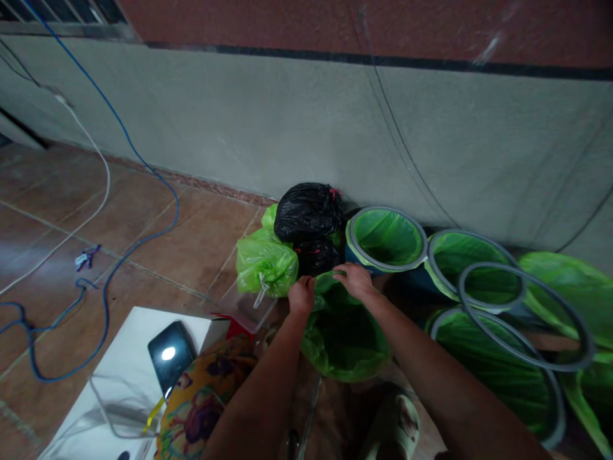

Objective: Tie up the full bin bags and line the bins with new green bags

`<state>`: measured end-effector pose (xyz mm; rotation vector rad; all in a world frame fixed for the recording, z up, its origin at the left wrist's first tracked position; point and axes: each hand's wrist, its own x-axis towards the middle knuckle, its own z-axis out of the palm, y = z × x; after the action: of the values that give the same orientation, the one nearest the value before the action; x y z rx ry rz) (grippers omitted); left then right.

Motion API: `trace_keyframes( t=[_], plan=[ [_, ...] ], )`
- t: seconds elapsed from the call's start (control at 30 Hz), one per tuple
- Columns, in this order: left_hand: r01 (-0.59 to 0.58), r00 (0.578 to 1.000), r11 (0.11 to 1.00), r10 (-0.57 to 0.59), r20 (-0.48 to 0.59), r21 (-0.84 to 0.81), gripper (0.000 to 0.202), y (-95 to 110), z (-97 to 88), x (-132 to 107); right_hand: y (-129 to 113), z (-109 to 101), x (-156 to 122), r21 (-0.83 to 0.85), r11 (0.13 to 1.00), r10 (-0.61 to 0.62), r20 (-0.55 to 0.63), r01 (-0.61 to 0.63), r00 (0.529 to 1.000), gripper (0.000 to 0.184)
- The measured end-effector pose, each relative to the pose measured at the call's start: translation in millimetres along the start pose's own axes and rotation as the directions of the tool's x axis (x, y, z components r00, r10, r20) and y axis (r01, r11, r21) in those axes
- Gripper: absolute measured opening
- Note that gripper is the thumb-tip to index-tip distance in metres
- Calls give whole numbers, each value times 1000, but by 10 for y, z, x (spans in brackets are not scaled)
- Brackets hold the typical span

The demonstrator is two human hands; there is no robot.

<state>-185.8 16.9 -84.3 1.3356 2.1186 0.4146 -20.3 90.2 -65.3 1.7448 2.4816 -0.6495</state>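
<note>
Between my arms stands a bin lined with a thin green garbage bag (330, 367), its mouth wide and facing up. My left hand (301, 294) is closed on the bag's edge at the far left of the rim. At the far side, a little to the right, my right hand (355, 280) pinches the same edge with thumb and fingers. The bin's own wall is hidden under the bag. Just beyond my left hand lie a tied green garbage bag (268, 259) and a tied black garbage bag (309, 211), with another black bag beneath it.
Along the wall to the right stand several green-lined bins with grey rims, including one bin (387, 236). A loose grey ring (527, 271) rests across two of them. At left, a phone (171, 354) lies on a white box (117, 370). A blue cable (138, 243) crosses the tiles.
</note>
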Motion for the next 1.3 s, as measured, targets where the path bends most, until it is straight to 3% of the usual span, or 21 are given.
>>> trace_keyframes(
  t=[0.13, 0.27, 0.53, 0.67, 0.83, 0.9, 0.97, 1.03, 1.2, 1.3],
  plan=[
    [-46, 999, 998, 45, 19, 42, 30, -37, -10, -13, 76, 33, 10, -123, 985, -118, 32, 121, 992, 23],
    [-83, 995, 992, 77, 69, 97, 29, -69, -26, -7, 64, 72, 19, -231, 963, -130, 56, 140, 990, 23],
    [-76, 992, 971, 51, 113, 225, 32, -85, -42, -38, 44, 274, -143, -258, 954, -173, -65, 151, 983, 46],
    [-16, 978, 961, -42, 203, 277, 40, -53, -139, -80, -8, 274, -253, -193, 977, -121, -140, 93, 983, 53],
    [28, 986, 980, -60, 155, 199, 90, 122, -320, 33, 26, 62, -327, 24, 1000, 23, -354, -16, 935, 42],
    [-9, 992, 997, 0, 123, 75, 78, 227, -356, 151, 84, -37, -286, 51, 997, 73, -380, -58, 922, 36],
    [-60, 994, 998, 61, 94, -9, 54, 328, -346, 270, 144, -93, -211, 43, 996, 83, -330, -73, 940, 33],
    [-110, 988, 994, 108, 114, 12, 41, 403, -292, 353, 190, -93, -131, 33, 997, 74, -238, -68, 969, 32],
    [-246, 954, 945, 196, 228, 215, 32, 383, -103, 367, 271, 80, -35, 5, 1000, 21, -29, -21, 999, 33],
    [-290, 945, 917, 229, 234, 275, 30, 285, -42, 340, 333, 191, -43, 4, 999, -41, 5, 41, 999, 31]
  ],
)
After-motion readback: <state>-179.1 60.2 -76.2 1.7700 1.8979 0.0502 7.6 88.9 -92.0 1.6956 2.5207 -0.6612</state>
